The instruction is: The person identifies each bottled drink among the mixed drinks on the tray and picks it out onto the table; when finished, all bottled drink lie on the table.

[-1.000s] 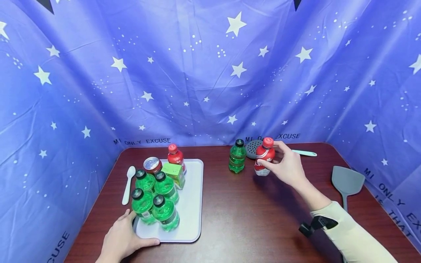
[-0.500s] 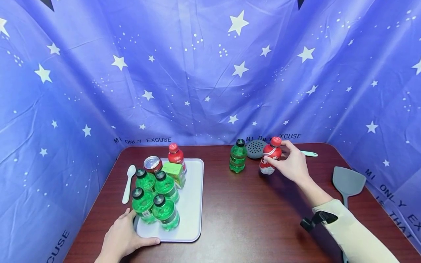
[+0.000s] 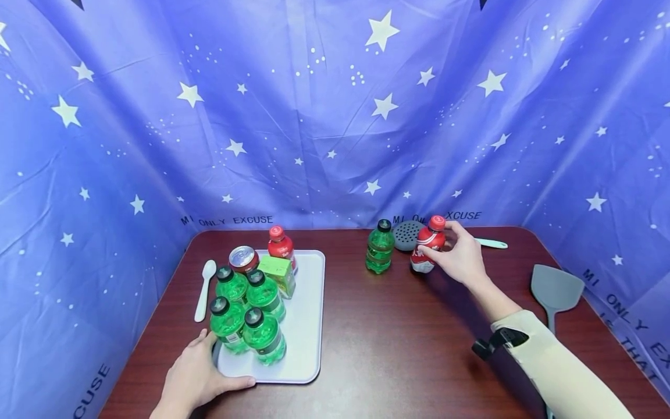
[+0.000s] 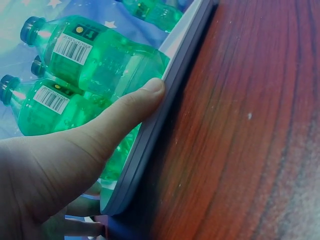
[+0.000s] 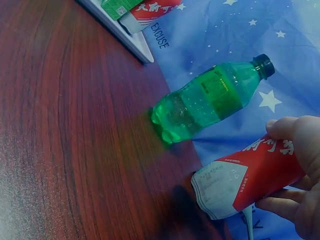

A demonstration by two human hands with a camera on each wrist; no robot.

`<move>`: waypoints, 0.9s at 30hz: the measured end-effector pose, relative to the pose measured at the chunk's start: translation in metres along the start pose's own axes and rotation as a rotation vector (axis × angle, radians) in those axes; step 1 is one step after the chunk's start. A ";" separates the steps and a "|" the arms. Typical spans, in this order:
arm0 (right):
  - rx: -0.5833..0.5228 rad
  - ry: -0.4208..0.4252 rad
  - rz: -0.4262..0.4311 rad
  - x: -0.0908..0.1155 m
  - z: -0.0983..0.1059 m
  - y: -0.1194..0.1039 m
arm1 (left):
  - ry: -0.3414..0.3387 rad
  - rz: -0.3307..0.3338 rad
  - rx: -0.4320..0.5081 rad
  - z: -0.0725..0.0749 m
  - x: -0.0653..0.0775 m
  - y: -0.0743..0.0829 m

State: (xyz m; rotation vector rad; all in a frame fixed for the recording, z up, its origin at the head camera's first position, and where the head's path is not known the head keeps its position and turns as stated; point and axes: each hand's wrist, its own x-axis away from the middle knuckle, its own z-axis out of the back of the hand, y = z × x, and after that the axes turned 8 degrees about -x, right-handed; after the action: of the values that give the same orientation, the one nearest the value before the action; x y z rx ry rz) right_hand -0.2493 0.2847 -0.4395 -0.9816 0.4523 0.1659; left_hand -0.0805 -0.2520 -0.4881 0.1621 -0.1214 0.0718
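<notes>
Red bottle (image 3: 428,240): held in the right hand (image 3: 463,256), toward 2 o'clock on the table (image 3: 377,337), red cap up, close to upright; whether its base touches the table is hard to tell.
Right-hand fingers: gripping the red bottle, thumb on one side and the others on the opposite side.
Lone green bottle (image 3: 379,249): standing near the red bottle at its 9 o'clock, apart from it, black cap on.
Strainer (image 3: 408,235): grey holed head at 10 o'clock from the red bottle, pale handle showing at 3 o'clock; the stretch between is hidden.
Spatula (image 3: 556,288): grey, between 3 and 4 o'clock from the red bottle, its handle passing behind the pale sleeve (image 3: 570,372).
Tray (image 3: 306,337): pale, at 8 o'clock from the red bottle, well apart.
Left hand (image 3: 191,372): touching the tray's 7 o'clock corner, thumb stretched along the near edge, fingers loosely extended at the side.
Four green bottles (image 3: 264,343): standing clustered over the tray's 9 o'clock side.
Green box (image 3: 280,274): toward the tray's 12 o'clock, just in front of a second red bottle (image 3: 281,249).
Can (image 3: 243,258): at the tray's 11 o'clock, silver lid up.
Spoon (image 3: 205,291): white, lying on the table between 9 and 10 o'clock from the tray.
Cloth (image 3: 288,192): blue with white stars, behind the table from 9 through 12 to 3 o'clock.
</notes>
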 end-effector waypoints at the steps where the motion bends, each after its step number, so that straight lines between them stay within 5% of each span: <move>1: 0.000 -0.001 0.002 -0.001 -0.001 0.001 | 0.002 0.001 0.001 0.000 0.000 0.000; 27: 0.024 -0.017 -0.017 -0.007 -0.015 0.010 | 0.021 0.004 0.007 0.000 0.002 0.000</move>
State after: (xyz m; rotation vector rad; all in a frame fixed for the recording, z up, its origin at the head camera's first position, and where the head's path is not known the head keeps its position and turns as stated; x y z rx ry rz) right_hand -0.2634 0.2786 -0.4507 -0.9593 0.4290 0.1531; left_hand -0.0790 -0.2516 -0.4883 0.1677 -0.1006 0.0774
